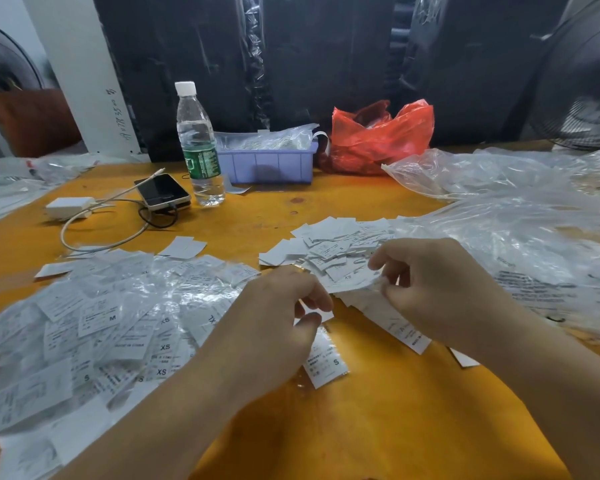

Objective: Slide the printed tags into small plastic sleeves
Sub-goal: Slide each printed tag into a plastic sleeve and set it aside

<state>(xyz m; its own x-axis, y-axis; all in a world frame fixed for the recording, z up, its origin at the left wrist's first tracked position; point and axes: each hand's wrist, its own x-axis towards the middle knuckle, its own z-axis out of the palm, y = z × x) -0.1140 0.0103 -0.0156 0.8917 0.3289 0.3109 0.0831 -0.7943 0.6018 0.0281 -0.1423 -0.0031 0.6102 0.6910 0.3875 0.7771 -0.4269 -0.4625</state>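
Left hand (pixel 284 306) pinches a small tag (pixel 321 315); right hand (pixel 430 285) pinches what seems a sleeve (pixel 354 284). Sleeved tags (pixel 118 323) heap left of both hands, loose tags (pixel 333 244) wait just beyond them: roughly midway.

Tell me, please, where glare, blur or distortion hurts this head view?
Head view: glare whitens the sleeved tags at left; motion blur smears the left hand, right hand and the tag between them; wide-angle bending shows at the edges; the water bottle stays sharp.
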